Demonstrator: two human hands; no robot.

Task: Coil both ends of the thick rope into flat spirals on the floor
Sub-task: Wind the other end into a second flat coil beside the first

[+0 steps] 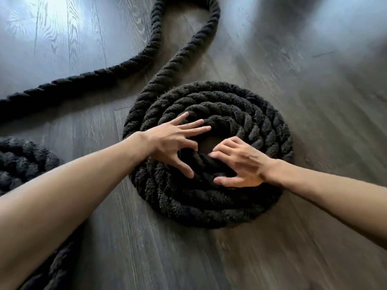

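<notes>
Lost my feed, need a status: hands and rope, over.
Left hand flat, fingers spread on the spiral. Right hand grips its inner turn. Second coil at left edge. Nothing blocking.

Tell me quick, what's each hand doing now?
Left hand: open, fingers spread, pressing the thick black twisted rope coil.
Right hand: fingers bent on the coil's inner turn; grip cannot be told.

1. The floor (pixel 293 80) in front of me is dark grey wood-grain planking, with pale light glaring off its far left part.
2. A thick black rope (pixel 184 50) lies directly on it, snaking away in a long loop.
3. One end is wound into a flat spiral (pixel 209 208), with bare floor showing at its centre.
4. A second coil (pixel 23 162) sits at my left, apart from the spiral.
</notes>
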